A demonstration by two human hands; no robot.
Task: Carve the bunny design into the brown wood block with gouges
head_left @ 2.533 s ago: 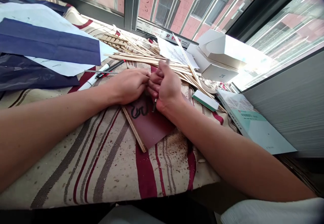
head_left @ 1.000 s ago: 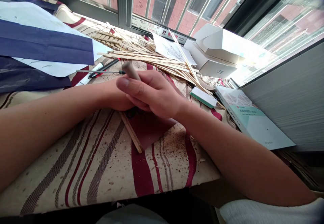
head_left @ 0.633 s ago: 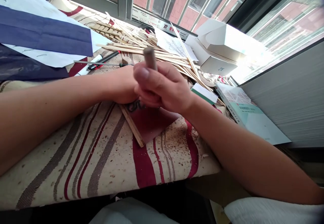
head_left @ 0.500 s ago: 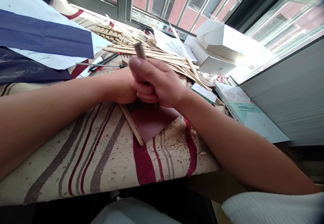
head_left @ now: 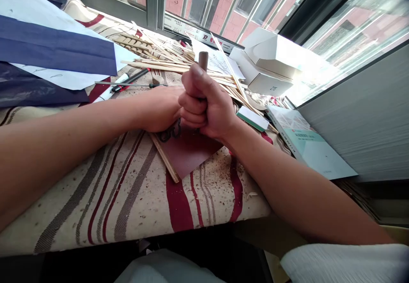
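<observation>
Our right grip [head_left: 207, 104] clenches a stiff, light, brown cylindrical wooden handle [head_left: 203, 60], held mid-shaft; our left grip [head_left: 161, 111] we cannot tell.

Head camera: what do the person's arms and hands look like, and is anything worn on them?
The left hand and right hand are bare, with no gloves, cables, or visible rings or watch. The forearms are uncovered. A white fabric, possibly a sleeve, shows near the right arm.
</observation>
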